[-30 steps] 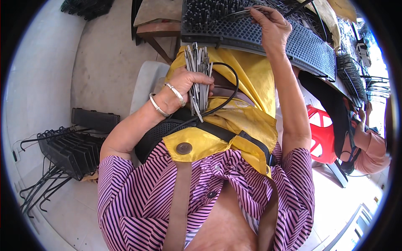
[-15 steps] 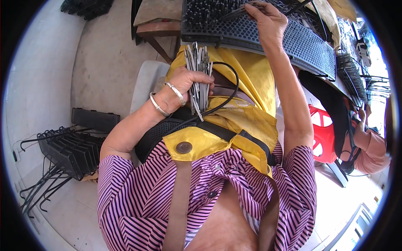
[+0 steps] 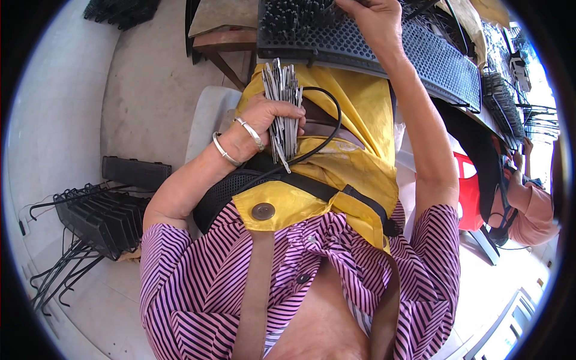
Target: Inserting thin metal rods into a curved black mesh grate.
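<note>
A bundle of thin, silvery metal strips (image 3: 282, 114) stands upright in my left hand (image 3: 267, 117), with the fingers wrapped round it and the thumb across the front. It is held above my lap, in front of the yellow apron (image 3: 354, 162). Up at the top edge, my right hand (image 3: 378, 18) reaches over a black perforated rack (image 3: 336, 51), in which many similar thin pieces (image 3: 294, 18) stand on end. The right fingers are pinched together, partly cut off by the picture's edge. What lies between them I cannot make out.
A black cable (image 3: 336, 108) loops over my lap. At left, several black racks with hooked rods (image 3: 102, 222) rest near the wall, beside a dark box (image 3: 135, 170). A wooden stool (image 3: 223, 41) stands far left of the rack. On the right, another person (image 3: 528, 210) sits near a red chair (image 3: 469, 195).
My right hand has moved slightly up and left over the rack, partly out of view; the strips seen in it before no longer show clearly. The left hand and its bundle have barely moved.
</note>
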The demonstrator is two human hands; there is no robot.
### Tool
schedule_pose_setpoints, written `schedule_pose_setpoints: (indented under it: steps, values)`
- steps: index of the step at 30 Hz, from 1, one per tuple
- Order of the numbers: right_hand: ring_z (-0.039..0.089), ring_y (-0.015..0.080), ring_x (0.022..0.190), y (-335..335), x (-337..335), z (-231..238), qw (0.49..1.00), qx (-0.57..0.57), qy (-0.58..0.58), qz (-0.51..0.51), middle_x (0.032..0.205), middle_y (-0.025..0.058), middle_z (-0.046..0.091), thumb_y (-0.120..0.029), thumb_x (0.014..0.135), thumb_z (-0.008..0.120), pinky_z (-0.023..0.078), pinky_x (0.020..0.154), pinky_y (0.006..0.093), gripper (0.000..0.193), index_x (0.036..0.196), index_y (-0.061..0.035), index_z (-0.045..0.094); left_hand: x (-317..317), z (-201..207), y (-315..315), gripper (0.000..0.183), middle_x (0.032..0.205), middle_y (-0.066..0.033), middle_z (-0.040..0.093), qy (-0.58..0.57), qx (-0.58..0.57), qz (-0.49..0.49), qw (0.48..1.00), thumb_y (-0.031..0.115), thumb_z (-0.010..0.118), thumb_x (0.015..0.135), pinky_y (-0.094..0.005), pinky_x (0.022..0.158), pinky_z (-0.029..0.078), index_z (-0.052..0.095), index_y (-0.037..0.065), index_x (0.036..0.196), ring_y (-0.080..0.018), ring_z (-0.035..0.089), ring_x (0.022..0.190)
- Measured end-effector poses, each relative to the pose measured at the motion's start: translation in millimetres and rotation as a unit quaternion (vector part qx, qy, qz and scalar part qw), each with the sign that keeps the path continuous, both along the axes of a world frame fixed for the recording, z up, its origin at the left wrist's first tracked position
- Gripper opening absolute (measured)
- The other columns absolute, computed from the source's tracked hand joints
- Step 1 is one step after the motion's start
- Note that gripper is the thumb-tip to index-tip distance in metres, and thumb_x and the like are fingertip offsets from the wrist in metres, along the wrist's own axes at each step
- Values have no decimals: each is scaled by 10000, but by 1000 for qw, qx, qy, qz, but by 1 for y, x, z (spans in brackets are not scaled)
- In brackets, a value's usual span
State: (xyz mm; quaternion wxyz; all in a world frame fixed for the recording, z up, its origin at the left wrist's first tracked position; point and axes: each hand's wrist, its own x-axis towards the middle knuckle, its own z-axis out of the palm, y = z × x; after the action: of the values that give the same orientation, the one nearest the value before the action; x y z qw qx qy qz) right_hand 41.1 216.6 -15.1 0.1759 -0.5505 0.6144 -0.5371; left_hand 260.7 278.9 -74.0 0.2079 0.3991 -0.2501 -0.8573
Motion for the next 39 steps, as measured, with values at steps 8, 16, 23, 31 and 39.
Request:
schedule_pose_setpoints:
  steps: [8,16,23,31,39]
  values:
    - [456,92,505,-13,-3,3,986,20,133,101,509,78,510,-32,688,650,375,474,297,107,711,56,593,-2,-3,-1,118,675,-137,615,9,-8,-7,1000,-10,655,690,-327,557,545,597,-57,783,-223,624,586]
    - [522,272,507,-27,17,-3,972,-29,204,117,599,211,526,-63,681,640,408,504,346,136,685,51,565,11,-11,1,149,687,-135,616,11,7,15,1000,-18,654,690,-341,559,551,590,-56,819,-221,626,597]
    - [547,280,535,-9,5,-3,981,-109,155,46,611,188,552,-54,676,641,426,517,350,132,707,50,567,-1,2,-1,182,709,-124,612,31,-9,-14,999,-26,648,691,-340,579,549,572,-41,855,-215,625,620]
    - [520,335,774,-3,3,-12,942,-158,294,45,740,148,549,-82,647,666,428,679,424,136,750,-13,609,1,6,0,186,722,-121,603,28,-28,-38,998,-30,626,700,-328,595,544,570,-40,877,-211,621,640]
    - [492,391,841,-14,15,-18,890,-37,452,37,804,213,543,-118,667,607,421,706,479,135,746,-11,630,0,3,1,165,709,-145,619,33,-29,-39,998,-46,638,683,-331,591,548,582,-62,837,-229,632,626]
